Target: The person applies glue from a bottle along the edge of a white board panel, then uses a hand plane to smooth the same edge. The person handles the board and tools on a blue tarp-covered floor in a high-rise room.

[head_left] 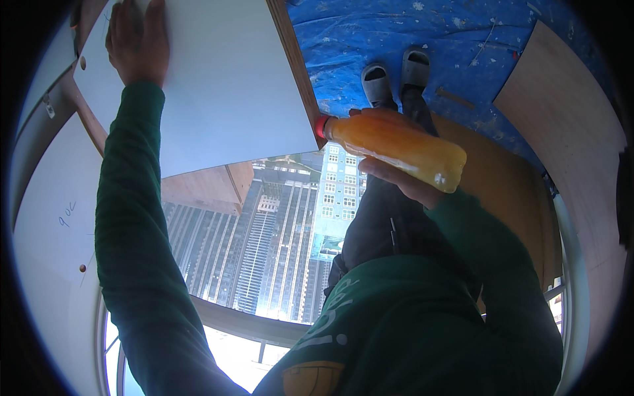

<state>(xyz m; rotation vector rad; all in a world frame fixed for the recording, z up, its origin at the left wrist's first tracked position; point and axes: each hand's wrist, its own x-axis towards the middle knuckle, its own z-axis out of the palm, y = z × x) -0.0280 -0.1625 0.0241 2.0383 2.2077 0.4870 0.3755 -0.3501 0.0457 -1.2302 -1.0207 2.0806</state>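
Note:
My left hand (139, 49) lies with fingers stretched out on a large white panel (224, 79) with a brown edge. In my right hand (406, 181) is a clear plastic bottle (403, 145) of orange-yellow liquid, tilted nearly on its side. Its red cap (321, 126) points left, at the panel's brown edge near the close right corner; whether the two touch I cannot tell. Fingers and thumb wrap round the bottle's middle.
Blue sheeting (456, 59) with pale specks covers the floor, where feet in grey slippers (376, 82) stand. Wooden boards (561, 99) lean at right. Below the panel, a window (251, 251) shows tall buildings. Another white board (59, 218) with pencil marks and holes stands left.

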